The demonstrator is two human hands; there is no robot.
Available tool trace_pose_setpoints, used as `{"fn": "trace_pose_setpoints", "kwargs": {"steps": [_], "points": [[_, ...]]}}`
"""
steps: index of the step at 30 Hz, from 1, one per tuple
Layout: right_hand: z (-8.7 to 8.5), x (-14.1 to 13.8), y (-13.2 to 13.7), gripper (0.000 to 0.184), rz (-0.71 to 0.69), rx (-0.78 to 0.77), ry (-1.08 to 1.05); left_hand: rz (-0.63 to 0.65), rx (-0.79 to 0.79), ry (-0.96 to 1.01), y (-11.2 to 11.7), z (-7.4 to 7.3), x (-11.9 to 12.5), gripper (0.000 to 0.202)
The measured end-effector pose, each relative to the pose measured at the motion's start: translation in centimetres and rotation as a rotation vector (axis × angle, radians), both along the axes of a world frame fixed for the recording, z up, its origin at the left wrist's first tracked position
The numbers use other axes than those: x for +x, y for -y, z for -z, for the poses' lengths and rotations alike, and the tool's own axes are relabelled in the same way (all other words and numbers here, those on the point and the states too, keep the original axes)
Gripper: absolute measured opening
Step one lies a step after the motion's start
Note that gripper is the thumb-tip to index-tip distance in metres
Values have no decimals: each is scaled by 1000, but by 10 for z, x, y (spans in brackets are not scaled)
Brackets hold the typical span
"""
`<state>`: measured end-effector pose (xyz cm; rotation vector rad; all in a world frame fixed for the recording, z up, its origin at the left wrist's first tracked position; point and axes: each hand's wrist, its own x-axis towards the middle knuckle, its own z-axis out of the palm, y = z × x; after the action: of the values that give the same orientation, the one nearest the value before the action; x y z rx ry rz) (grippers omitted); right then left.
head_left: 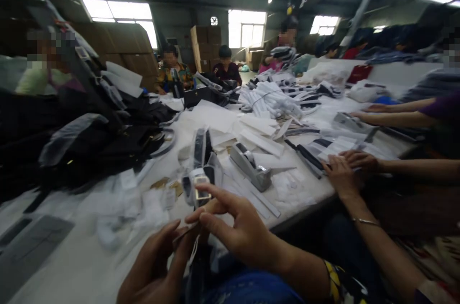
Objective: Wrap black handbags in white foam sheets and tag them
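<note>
My right hand [233,227] pinches a black strap [201,169] with a gold buckle, wrapped in clear plastic, at the lower middle of the head view. The strap stands up from my fingers over the white table [72,256]. My left hand [158,265] is below it, fingers curled around the strap's lower end, where a thin white cord hangs.
A grey tape dispenser [249,165] sits just right of the strap. Black bags [100,141] pile up at the left, white wrapped pieces [273,98] at the back. A co-worker's hands [345,169] rest on the table at my right; other people sit around it.
</note>
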<state>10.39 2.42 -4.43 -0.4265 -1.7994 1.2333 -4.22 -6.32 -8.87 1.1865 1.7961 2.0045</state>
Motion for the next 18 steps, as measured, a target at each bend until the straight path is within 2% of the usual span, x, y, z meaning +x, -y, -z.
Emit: {"fn": "trace_pose_setpoints", "kwargs": {"steps": [3,5,6,8,10,13,16,18], "points": [[14,-1,-1,47,212,501,-38,32,27,91,4,-1,6,25],[19,1,-5,50,249,780,-61,67,41,107,8,-2,8,21],[21,3,-7,51,248,860,-74,82,43,106,9,-2,9,19],[22,8,-9,53,224,914,-105,104,44,102,13,-4,12,17],[25,12,-7,51,213,856,-158,118,52,105,15,-5,15,16],[31,15,0,39,231,649,-232,136,67,94,17,-3,17,16],[36,20,1,20,353,276,-341,98,56,79,19,2,15,15],[37,24,-4,6,448,32,-323,61,36,90,19,6,12,15]]}}
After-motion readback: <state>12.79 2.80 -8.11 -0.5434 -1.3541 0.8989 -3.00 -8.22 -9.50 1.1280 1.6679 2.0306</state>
